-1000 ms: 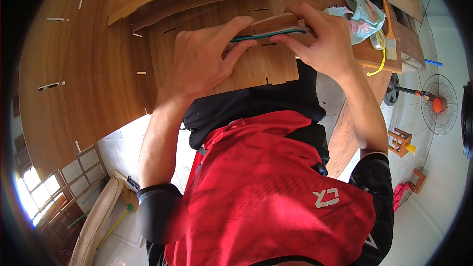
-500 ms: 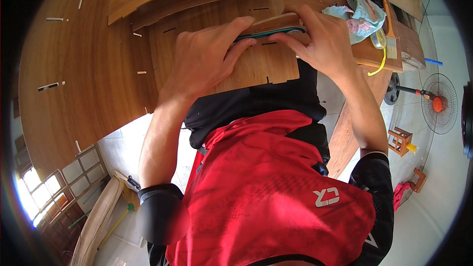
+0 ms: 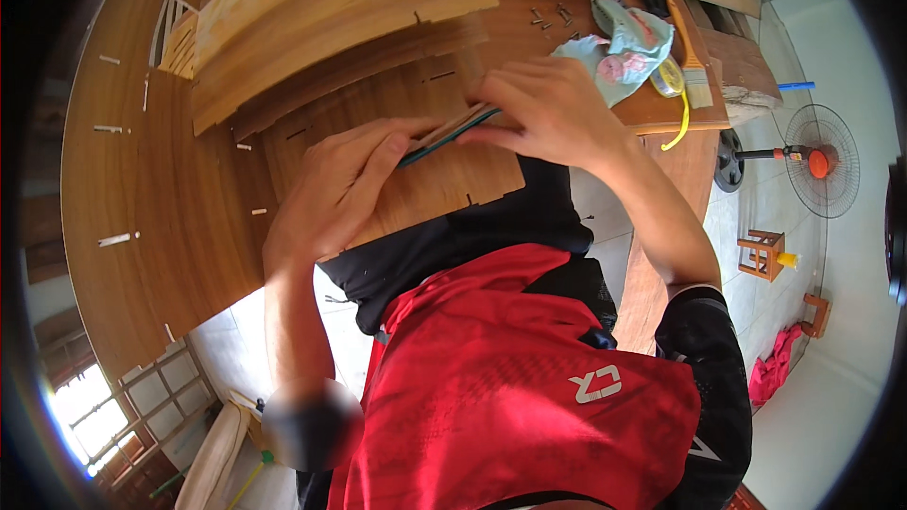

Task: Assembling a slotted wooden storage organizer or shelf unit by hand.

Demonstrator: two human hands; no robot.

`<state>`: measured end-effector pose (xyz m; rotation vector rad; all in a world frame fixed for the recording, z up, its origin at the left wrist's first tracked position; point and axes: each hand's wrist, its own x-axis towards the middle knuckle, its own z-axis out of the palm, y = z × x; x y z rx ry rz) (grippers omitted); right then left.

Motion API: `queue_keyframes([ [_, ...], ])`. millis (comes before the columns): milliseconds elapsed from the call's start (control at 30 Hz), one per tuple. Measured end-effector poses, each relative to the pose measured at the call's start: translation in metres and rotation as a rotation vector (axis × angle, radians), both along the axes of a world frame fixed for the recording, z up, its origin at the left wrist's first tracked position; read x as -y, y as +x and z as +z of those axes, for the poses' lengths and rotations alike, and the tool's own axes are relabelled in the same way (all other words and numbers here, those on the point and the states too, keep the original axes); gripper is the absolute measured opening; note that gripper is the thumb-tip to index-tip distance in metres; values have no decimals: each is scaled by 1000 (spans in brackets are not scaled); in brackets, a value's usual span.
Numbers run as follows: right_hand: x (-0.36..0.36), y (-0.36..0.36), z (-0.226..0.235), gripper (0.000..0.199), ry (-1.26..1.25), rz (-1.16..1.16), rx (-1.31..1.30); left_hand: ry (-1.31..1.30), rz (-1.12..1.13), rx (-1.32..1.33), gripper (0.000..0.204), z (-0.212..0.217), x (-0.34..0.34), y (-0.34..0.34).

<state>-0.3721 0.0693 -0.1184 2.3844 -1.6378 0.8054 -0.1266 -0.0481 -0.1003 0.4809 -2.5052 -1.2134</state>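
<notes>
Both of my hands hold one thin flat strip with a dark green edge (image 3: 452, 131), which lies slanted just above a notched plywood panel (image 3: 444, 191). My left hand (image 3: 335, 189) grips its lower left end, with the fingers stretched along it. My right hand (image 3: 548, 111) pinches its upper right end from above. The panel rests on a wide wooden workbench (image 3: 170, 189) and juts over the bench's near edge toward my body. What the strip is made of is hard to tell, as the hands hide most of it.
Larger wood panels (image 3: 331, 9) are stacked at the back of the bench. To the right lie a pale blue cloth (image 3: 619, 42), a brush (image 3: 690, 47), a yellow cord (image 3: 680, 123) and loose nails (image 3: 553, 17). On the floor stand a fan (image 3: 817, 161) and a small wooden stool (image 3: 763, 255).
The strip has tilted, its left end lower now. My left hand has slid down and left along it, while my right hand stays on the upper end.
</notes>
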Motion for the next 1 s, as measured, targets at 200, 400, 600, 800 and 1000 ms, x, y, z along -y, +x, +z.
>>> queue_keyframes([
  [200,-13,-1,-14,33,-52,71,-80,30,-65,119,18,6,2,-9],
  [400,-26,-2,-25,37,31,60,44,-192,-53,168,9,0,-16,-20],
  [600,-47,-6,-25,54,74,65,-8,-356,-57,245,9,-7,-36,-27],
  [800,-72,-6,-6,45,54,40,-150,-272,-168,213,11,5,-44,-23],
  [1000,-116,17,48,17,123,92,-189,60,-398,225,12,25,-61,-17],
])
